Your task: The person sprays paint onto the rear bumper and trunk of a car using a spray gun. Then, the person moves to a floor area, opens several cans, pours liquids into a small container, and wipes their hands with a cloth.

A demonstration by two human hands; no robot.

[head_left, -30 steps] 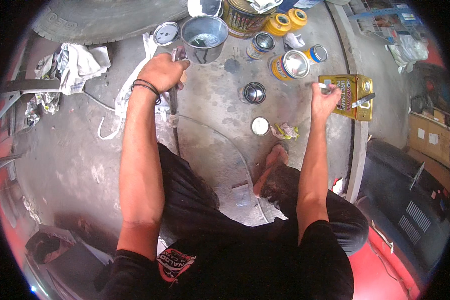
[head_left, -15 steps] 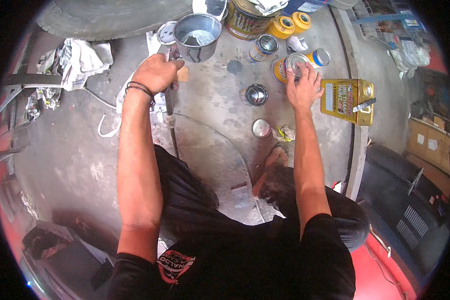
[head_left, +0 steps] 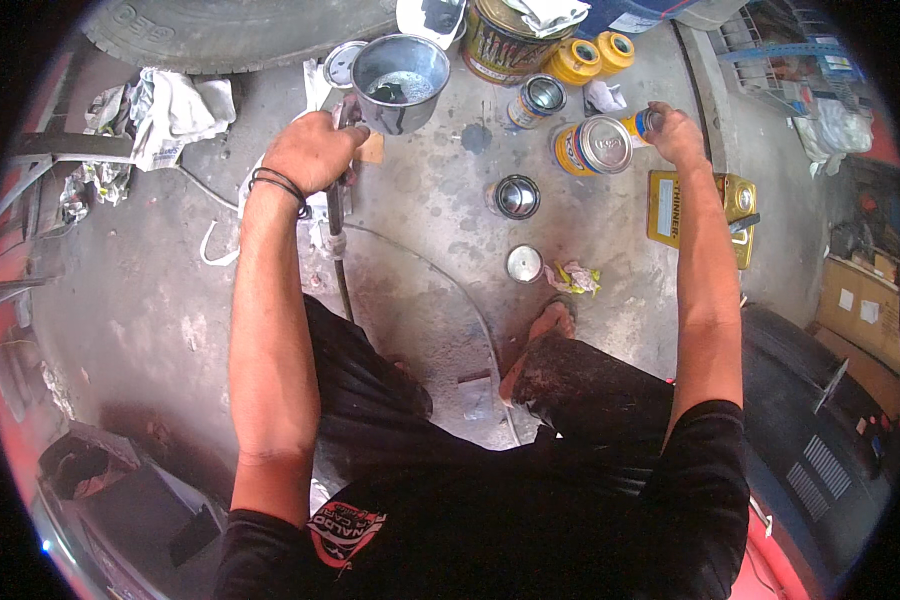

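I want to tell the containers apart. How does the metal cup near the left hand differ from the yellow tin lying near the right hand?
The metal cup is bare silver; the yellow tin has a yellow and blue side. The metal cup stands upright with an open top, while the yellow tin lies tilted and shows a closed silver lid. The metal cup looks larger than the yellow tin. Both are round and rest on the concrete floor.

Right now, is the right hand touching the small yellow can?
Touching. The head view shows the right hand with its fingers closed around the small yellow can.
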